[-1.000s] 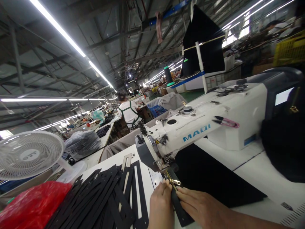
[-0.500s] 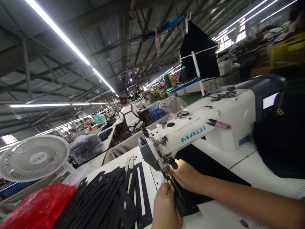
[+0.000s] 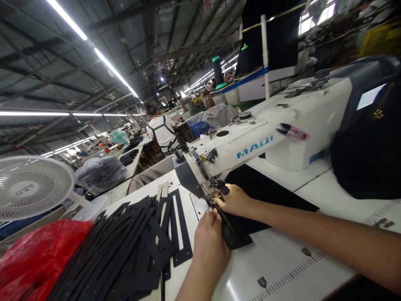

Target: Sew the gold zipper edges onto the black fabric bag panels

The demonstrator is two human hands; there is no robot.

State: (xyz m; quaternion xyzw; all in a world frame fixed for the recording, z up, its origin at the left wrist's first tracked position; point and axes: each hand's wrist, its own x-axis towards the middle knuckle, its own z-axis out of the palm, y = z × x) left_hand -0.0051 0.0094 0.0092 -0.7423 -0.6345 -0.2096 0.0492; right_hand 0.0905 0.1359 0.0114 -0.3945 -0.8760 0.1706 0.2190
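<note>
Both hands are at the needle area of a white sewing machine [image 3: 250, 144] marked MAQI. My left hand [image 3: 210, 236], fingers closed, grips the near left edge of a black slotted strip [image 3: 239, 239] just in front of the presser foot. Along the strip runs a thin gold-coloured line that looks like a zipper. My right hand [image 3: 236, 200] pinches the zipper close beside the foot, its fingertips partly hidden by the machine head. A large black fabric panel [image 3: 275, 196] lies flat under the machine arm, to the right of the strip.
Left of the machine lies a pile of black slotted strips [image 3: 125, 246], beside a red plastic bag [image 3: 44, 255] and a white fan [image 3: 31, 188]. Pink-handled thread snips [image 3: 294, 132] rest on the machine. A co-worker [image 3: 162, 129] sits ahead. A ruler scale [image 3: 288, 274] marks the near table edge.
The camera view has tilted down and shifted, so everything sits higher in the picture. Both hands remain at the needle, with the right fingers slightly more drawn in by the foot.
</note>
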